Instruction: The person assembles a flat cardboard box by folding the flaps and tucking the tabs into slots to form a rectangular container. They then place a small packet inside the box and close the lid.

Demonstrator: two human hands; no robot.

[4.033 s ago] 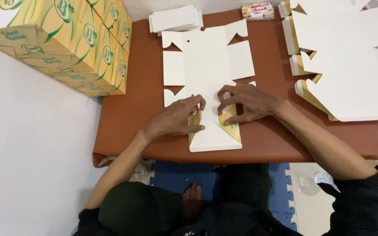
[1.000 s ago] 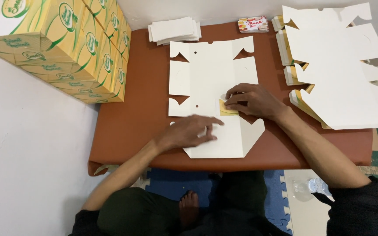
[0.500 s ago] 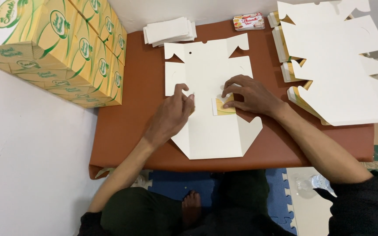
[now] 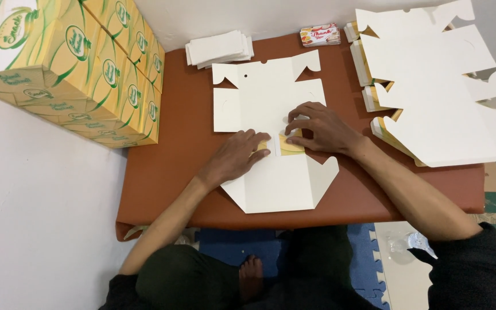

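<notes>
**Both hands pressing a fold on a flat box blank**

Seated on the floor at a low brown table (image 4: 162, 172), seen from above. Spread white side up across the middle of the table: a die-cut cardboard box blank (image 4: 271, 97), its near end reaching the table's front edge. Left hand (image 4: 237, 156) laid palm down on the blank, fingers (image 4: 258, 139) stretched flat toward a small folded-over flap (image 4: 290, 144) showing yellow and orange print. Not closed round anything, only pressing. Right hand (image 4: 321, 127) arched just beside it on the far side of the flap, fingertips bent down onto the cardboard at the flap's edge; likewise grasping nothing, only bearing down. Both hands near each other, almost touching across the flap.

To the left, against the white wall: a stack of assembled yellow-and-green boxes (image 4: 87, 63), resting partly on the table. At the far edge: a small pile of white folded cards (image 4: 219, 49) and, beside it, a little red-and-white packet (image 4: 320, 35). To the right: a big heap of unfolded blanks (image 4: 437, 86), white side up, overhanging the table's edge. Below the table: dark trousers, a bare foot (image 4: 252, 271), blue foam floor mats (image 4: 363, 258).
</notes>
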